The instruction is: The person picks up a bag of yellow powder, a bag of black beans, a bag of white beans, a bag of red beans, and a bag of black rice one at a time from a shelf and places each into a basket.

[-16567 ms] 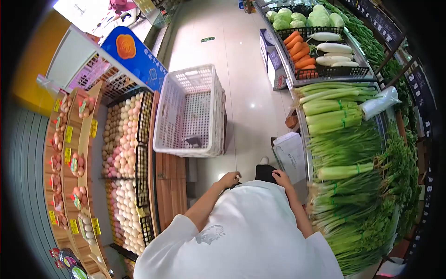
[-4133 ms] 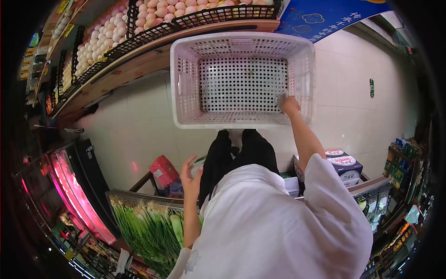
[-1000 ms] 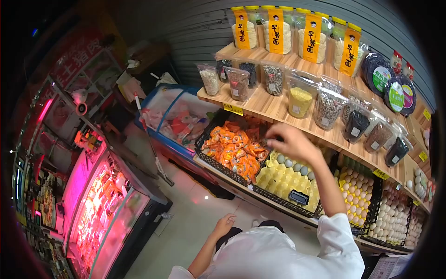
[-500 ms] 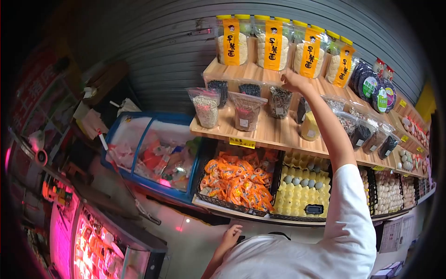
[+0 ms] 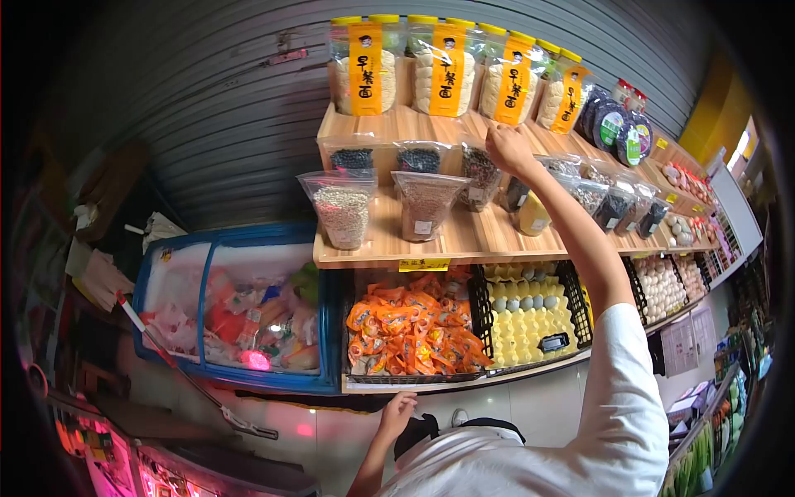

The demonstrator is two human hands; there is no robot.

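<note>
My right hand (image 5: 508,149) is raised over the wooden stepped shelf (image 5: 447,236), its fingers bent inward in a pinch. Its fingertips come right at the lower edge of a noodle bag (image 5: 508,81) with an orange label on the upper step. Just left of the hand is the top of a clear bag of dark mixed grains (image 5: 479,176); I cannot tell what, if anything, the fingers grip. Under my forearm stands a bag of yellow grain (image 5: 534,217). My left hand (image 5: 398,414) hangs low by my waist, fingers loosely bent and holding nothing, in front of the lower display's front edge.
Below the shelf are a crate of orange-wrapped packets (image 5: 410,327) and yellow egg trays (image 5: 522,327) with several eggs. A blue chest freezer (image 5: 333,340) stands left. A pole (image 5: 178,369) leans before it. Round dark packages (image 5: 611,128) sit at the shelf's right.
The view has turned, and the shelf sits farther left and looks nearer. My right hand stays by the same bags, fingers now closer to the noodle bag. My left hand still hangs low.
</note>
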